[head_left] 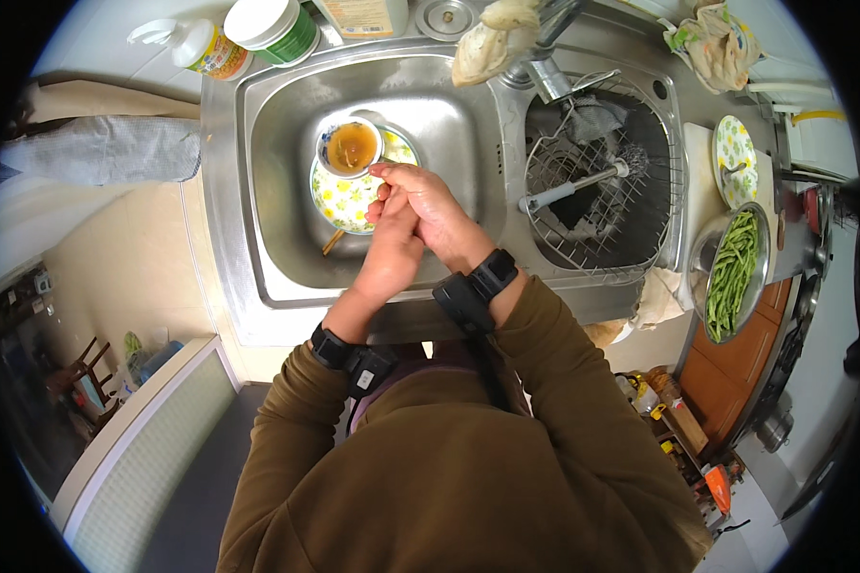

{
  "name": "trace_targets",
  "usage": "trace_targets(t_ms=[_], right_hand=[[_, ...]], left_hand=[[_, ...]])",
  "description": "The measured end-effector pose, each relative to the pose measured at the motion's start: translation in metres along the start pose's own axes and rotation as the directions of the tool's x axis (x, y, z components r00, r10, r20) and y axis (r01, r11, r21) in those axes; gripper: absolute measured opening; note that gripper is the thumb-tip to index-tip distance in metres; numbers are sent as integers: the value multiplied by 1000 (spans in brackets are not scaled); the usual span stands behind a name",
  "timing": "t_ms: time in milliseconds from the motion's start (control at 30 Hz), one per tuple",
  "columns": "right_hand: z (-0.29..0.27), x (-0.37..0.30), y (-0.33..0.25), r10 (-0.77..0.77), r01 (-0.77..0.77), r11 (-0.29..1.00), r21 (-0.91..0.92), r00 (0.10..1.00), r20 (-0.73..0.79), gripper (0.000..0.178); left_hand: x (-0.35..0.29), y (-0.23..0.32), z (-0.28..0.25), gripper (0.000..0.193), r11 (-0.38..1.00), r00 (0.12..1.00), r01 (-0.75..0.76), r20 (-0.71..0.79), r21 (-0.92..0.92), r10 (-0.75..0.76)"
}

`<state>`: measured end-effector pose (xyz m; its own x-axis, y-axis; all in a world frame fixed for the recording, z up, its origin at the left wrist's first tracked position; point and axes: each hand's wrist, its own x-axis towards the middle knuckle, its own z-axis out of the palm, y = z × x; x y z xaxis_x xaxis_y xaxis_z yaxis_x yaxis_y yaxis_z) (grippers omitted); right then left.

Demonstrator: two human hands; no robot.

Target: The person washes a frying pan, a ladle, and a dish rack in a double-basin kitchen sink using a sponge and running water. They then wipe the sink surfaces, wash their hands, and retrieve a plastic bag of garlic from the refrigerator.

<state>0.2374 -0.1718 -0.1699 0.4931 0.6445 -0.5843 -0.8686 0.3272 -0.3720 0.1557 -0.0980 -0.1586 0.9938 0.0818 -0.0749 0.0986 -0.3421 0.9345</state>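
My left hand (392,250) and my right hand (440,212) are clasped over the sink, their fingers closed against each other. Part of the left fingers is hidden by the right hand. My right fingertips come up to the rim of a small white bowl (323,158) holding orange-brown liquid; whether they touch it I cannot tell. Beneath the bowl is a plate with a yellow and green floral pattern (349,202), lying in the left sink basin (459,172). A brown stick-like end (333,243) pokes out from under the plate.
Right of the basin, a wire rack (592,244) holds a long-handled brush (573,186) in the second basin. A faucet (545,76) with a cloth (495,43) stands behind. Farther right are a metal bowl of green beans (734,272) and a floral plate (736,153). Bottles and tubs (272,31) line the back.
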Motion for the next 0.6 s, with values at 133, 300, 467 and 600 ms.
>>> trace_targets(t_ms=[133, 300, 467, 600], right_hand=[[7, -2, 10, 70, -76, 954, 289, 997, 31, 24], [24, -3, 7, 107, -95, 982, 163, 992, -62, 39], [32, -8, 6, 127, -126, 992, 14, 979, -161, 48], [32, -11, 17, 142, -143, 989, -35, 989, -36, 62]], left_hand=[[0, 8, 0, 14, -40, 953, -22, -8, -999, -304], [-4, 7, 8, 36, 679, 947, 84, -154, -729, -282], [-3, 4, 1, 54, 992, 960, -125, -254, -8, 119], [4, 8, -5, 40, 997, 947, -69, -313, 32, 75]])
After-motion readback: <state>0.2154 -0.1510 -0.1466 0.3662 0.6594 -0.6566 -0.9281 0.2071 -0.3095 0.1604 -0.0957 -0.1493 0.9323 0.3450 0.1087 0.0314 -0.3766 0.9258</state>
